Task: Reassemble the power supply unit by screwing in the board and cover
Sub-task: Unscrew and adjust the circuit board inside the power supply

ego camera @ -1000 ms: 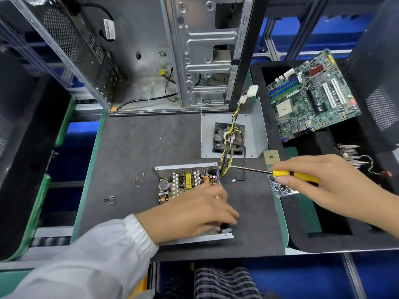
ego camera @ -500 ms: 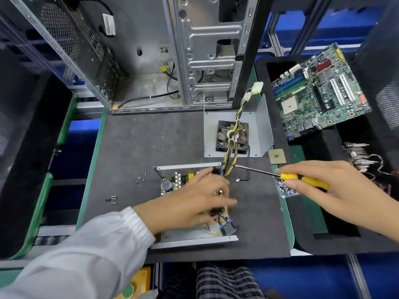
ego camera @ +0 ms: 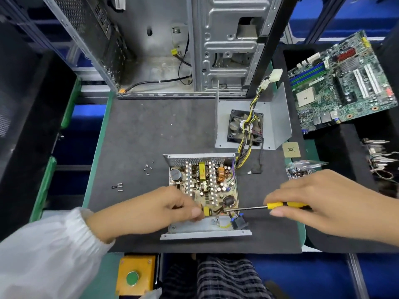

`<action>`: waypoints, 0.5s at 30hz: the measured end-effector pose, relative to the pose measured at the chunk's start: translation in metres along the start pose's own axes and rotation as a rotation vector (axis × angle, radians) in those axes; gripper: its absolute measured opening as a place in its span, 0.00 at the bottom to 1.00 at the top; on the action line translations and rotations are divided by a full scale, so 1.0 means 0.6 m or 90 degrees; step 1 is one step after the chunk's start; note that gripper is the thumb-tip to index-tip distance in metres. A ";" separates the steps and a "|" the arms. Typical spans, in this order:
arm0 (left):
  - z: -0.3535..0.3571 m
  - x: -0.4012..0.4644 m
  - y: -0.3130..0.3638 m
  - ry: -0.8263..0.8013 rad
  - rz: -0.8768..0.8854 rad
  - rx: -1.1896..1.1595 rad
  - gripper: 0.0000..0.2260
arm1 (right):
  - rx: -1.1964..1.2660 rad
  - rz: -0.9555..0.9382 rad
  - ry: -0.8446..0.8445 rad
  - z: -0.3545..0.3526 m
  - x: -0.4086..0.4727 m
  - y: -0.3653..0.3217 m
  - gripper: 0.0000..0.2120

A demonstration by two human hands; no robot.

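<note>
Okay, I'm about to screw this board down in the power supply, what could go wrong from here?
1. The screwdriver tip sits low over the circuit board near a coil; a slip could gouge components.
2. Loose screws lie scattered on the mat, easy to knock away.
3. The cable bundle trails over the case edge and may get pinched by the cover.

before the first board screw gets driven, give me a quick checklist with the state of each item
1. Circuit board seated in the power supply case: ok, it lies flat inside.
2. Screwdriver gripped by right hand: ok.
3. Tip on the near right corner of the board: ok, though the screw under it cannot be made out.
4. Left hand steadying the near edge of the board: ok, fingers pinched there; whether they hold a screw, cannot tell.
5. Spare screws on the mat: ok.
6. Cover with fan still off: ok, its cables trail into the case.
</note>
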State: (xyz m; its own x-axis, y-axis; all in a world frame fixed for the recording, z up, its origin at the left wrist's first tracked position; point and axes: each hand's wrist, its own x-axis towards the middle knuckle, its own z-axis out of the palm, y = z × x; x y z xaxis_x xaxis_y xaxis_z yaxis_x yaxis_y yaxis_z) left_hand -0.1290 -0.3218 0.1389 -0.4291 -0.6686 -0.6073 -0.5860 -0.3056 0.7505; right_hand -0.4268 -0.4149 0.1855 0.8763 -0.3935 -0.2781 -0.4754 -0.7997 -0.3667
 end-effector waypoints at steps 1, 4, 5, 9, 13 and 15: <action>0.002 -0.001 -0.001 -0.046 -0.038 -0.035 0.22 | -0.031 -0.011 -0.022 0.001 0.007 -0.007 0.23; 0.014 0.005 -0.006 -0.136 -0.133 -0.095 0.27 | -0.116 -0.014 -0.111 0.005 0.026 -0.026 0.22; 0.020 0.009 -0.009 -0.146 -0.141 -0.141 0.25 | -0.141 -0.017 -0.135 0.006 0.033 -0.030 0.20; 0.031 0.014 -0.030 -0.166 -0.126 -0.380 0.25 | -0.201 -0.015 -0.175 0.009 0.052 -0.043 0.18; 0.032 0.015 -0.054 -0.194 -0.073 -0.450 0.30 | -0.235 -0.012 -0.187 0.013 0.067 -0.054 0.18; 0.032 0.016 -0.059 -0.203 -0.060 -0.467 0.31 | -0.240 -0.014 -0.183 0.016 0.070 -0.057 0.18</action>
State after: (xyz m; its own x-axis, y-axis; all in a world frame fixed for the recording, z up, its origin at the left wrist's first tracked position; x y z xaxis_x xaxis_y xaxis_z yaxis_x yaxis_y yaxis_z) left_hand -0.1256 -0.3047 0.1017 -0.6409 -0.4260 -0.6385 -0.0760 -0.7925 0.6051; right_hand -0.3743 -0.3998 0.1775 0.8029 -0.2757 -0.5285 -0.3491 -0.9361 -0.0420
